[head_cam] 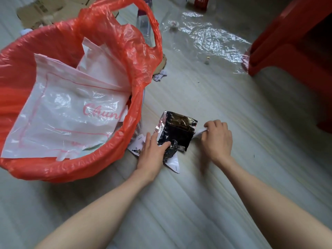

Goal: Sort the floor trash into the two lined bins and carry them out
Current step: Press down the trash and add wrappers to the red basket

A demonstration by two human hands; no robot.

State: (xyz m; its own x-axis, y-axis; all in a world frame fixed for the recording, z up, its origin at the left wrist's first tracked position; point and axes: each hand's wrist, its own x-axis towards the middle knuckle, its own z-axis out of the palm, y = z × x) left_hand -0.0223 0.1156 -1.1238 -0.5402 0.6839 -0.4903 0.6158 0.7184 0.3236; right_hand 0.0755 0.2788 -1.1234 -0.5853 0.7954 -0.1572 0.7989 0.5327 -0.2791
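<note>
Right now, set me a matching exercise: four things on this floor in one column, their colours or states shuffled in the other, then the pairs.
Things:
1. bin liner
2. foil packet
3. plastic sheet
4. stool

Descriptions:
A. clear and crinkled, spread flat on the floor
B. red and rigid, standing at the right edge
C. black and silver, gripped by the left hand
D. orange-red, stretched over the bin's rim

Pairs: 1-D, 2-C, 3-A, 4-B

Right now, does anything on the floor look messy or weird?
Yes. A big crinkled clear plastic sheet lies spread on the floor beside the red stool, torn cardboard sits behind the bin, and a crumpled paper scrap lies loose.
</note>
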